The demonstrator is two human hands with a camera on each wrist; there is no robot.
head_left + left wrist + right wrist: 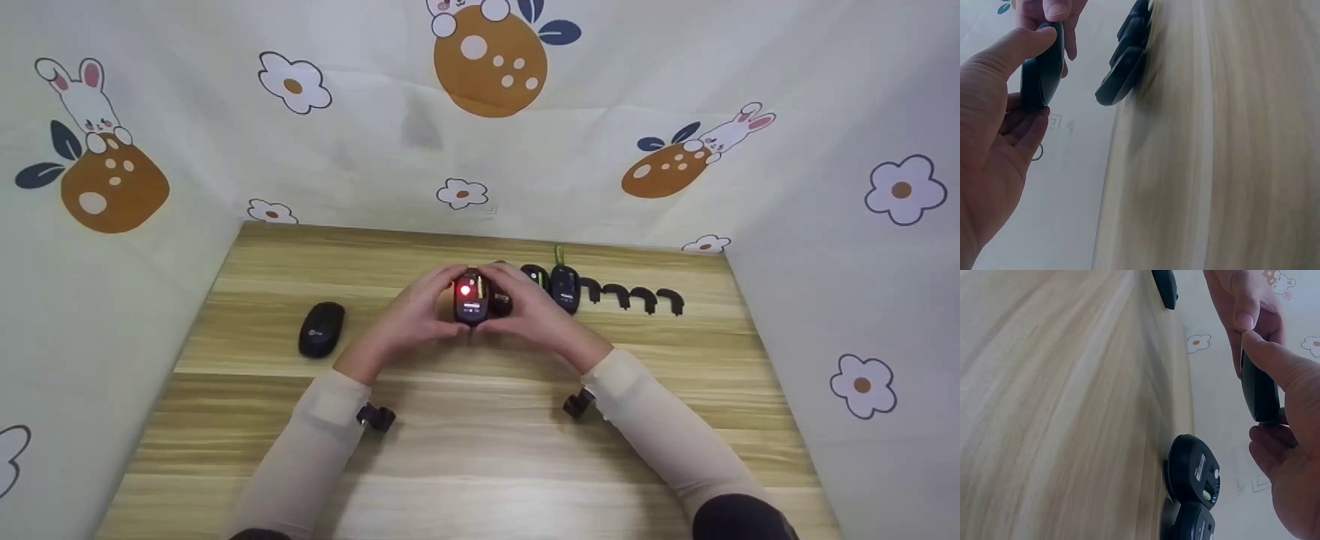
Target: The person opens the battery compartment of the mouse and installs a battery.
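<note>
A black computer mouse point(471, 306) is held underside up between both hands, a red light glowing on its base. My left hand point(412, 309) grips one side of it, thumb at the near end and fingers at the far end. From the other side my right hand point(534, 313) grips it the same way. Both wrist views show the mouse point(1043, 73) raised above the table. Just right of it, partly hidden by the right hand, several more black mice lie underside up, one of them a mouse point(565, 289) with its base showing.
On the left of the wooden table point(465, 465) lies another black mouse point(322, 330), top side up. Several black curved pieces point(616, 295) stand in a row at the right. A small green strip point(559, 256) lies behind the mice. Patterned cloth point(360, 150) encloses the table.
</note>
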